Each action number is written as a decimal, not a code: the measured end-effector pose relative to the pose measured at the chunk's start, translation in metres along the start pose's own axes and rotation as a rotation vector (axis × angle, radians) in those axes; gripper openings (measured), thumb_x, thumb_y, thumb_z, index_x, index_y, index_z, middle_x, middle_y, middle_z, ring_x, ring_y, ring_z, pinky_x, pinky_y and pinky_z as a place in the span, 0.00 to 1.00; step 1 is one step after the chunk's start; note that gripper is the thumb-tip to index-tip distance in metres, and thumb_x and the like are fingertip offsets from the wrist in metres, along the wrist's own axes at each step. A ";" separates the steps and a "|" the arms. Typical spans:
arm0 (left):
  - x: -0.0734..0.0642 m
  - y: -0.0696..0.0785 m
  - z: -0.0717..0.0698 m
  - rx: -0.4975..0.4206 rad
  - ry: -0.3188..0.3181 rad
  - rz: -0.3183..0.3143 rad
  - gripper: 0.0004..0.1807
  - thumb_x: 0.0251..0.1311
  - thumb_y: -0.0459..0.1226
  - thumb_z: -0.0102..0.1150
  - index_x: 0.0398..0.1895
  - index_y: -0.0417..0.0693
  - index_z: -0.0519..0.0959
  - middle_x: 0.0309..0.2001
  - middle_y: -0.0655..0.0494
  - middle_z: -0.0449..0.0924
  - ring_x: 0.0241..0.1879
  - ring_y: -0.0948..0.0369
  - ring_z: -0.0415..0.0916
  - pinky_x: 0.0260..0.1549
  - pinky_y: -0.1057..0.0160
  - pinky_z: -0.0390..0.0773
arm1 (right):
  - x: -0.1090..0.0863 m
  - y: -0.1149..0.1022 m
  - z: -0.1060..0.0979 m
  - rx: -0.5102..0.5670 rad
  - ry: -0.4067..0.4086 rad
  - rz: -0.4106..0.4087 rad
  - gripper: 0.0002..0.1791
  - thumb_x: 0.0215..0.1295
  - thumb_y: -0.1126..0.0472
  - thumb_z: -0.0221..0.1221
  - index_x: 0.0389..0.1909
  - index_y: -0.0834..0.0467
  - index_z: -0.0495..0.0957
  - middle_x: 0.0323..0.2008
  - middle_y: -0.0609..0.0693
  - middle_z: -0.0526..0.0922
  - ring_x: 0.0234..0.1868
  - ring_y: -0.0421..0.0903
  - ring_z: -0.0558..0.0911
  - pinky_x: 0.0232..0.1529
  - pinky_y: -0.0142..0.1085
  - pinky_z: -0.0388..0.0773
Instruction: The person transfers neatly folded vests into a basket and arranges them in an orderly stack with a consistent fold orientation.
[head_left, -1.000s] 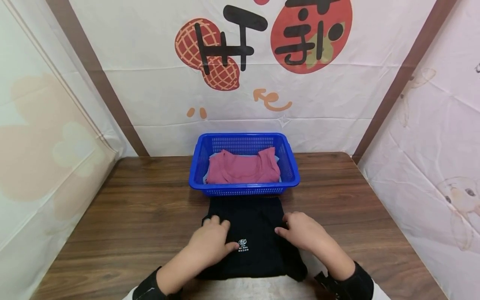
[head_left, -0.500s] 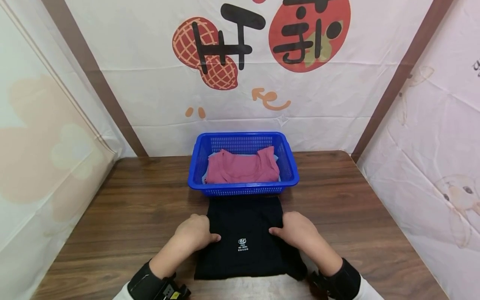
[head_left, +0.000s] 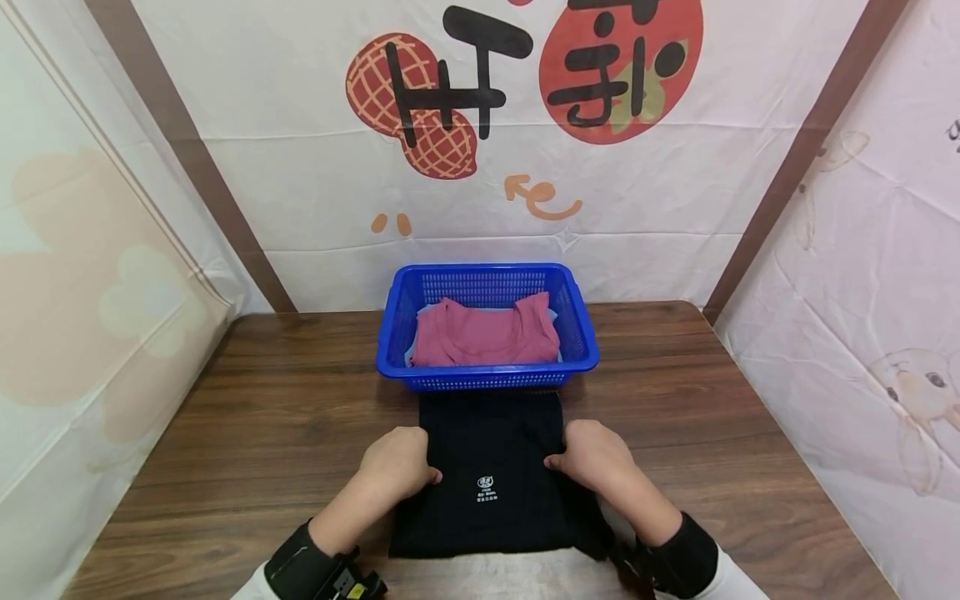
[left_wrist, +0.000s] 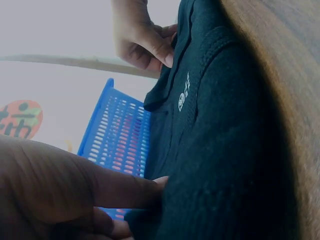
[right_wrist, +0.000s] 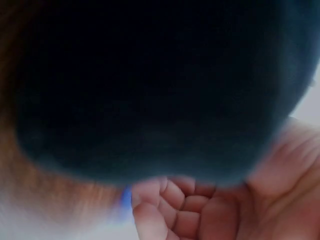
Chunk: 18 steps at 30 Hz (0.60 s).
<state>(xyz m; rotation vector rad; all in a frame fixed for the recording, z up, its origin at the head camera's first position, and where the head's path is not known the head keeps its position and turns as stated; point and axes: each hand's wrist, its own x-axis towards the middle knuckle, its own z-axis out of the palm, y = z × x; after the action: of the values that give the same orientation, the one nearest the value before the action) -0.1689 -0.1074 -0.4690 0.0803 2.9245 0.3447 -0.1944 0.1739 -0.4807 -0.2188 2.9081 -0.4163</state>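
Note:
A folded black shirt (head_left: 491,517) with a small white print lies on the table, its far edge right at the blue basket. My left hand (head_left: 396,462) pinches its left side edge; in the left wrist view the thumb (left_wrist: 132,191) presses on top of the cloth with the fingers beneath. On the opposite side my right hand (head_left: 596,454) grips the right edge, thumb toward the middle. Dark cloth (right_wrist: 150,90) fills most of the right wrist view, and the curled fingers (right_wrist: 187,212) show below it.
The blue plastic basket (head_left: 487,382) stands at the back of the brown wooden table (head_left: 300,400). Inside it lies a folded pink garment (head_left: 487,333) over a light blue one. Printed white cloth walls (head_left: 315,208) enclose the table's back and sides.
My left hand has moved from lying spread over the shirt to its left edge, where it now pinches the cloth. The right hand has stayed at the right edge, its fingers curled further in.

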 end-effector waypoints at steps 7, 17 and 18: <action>0.007 -0.006 0.000 -0.073 -0.058 0.009 0.15 0.52 0.40 0.78 0.29 0.40 0.80 0.28 0.53 0.74 0.27 0.56 0.72 0.32 0.56 0.76 | 0.005 0.005 0.002 0.093 -0.027 -0.063 0.30 0.57 0.49 0.74 0.10 0.49 0.62 0.13 0.41 0.58 0.17 0.41 0.59 0.21 0.36 0.55; 0.010 -0.008 -0.005 -0.138 -0.097 0.020 0.15 0.55 0.37 0.75 0.35 0.35 0.80 0.35 0.48 0.78 0.33 0.55 0.74 0.38 0.53 0.79 | 0.009 0.012 0.000 0.205 -0.081 -0.111 0.23 0.62 0.52 0.71 0.18 0.51 0.66 0.15 0.43 0.64 0.15 0.41 0.67 0.20 0.35 0.61; 0.010 -0.009 -0.006 -0.151 -0.099 0.019 0.15 0.55 0.37 0.75 0.36 0.36 0.79 0.34 0.48 0.78 0.32 0.55 0.74 0.37 0.54 0.79 | 0.009 0.013 -0.001 0.226 -0.091 -0.115 0.22 0.63 0.53 0.70 0.19 0.51 0.67 0.15 0.43 0.66 0.14 0.41 0.69 0.18 0.35 0.63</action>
<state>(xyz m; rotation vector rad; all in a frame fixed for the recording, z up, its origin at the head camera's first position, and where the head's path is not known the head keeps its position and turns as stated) -0.1802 -0.1167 -0.4675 0.0994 2.7917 0.5471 -0.2045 0.1854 -0.4855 -0.3612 2.7391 -0.7281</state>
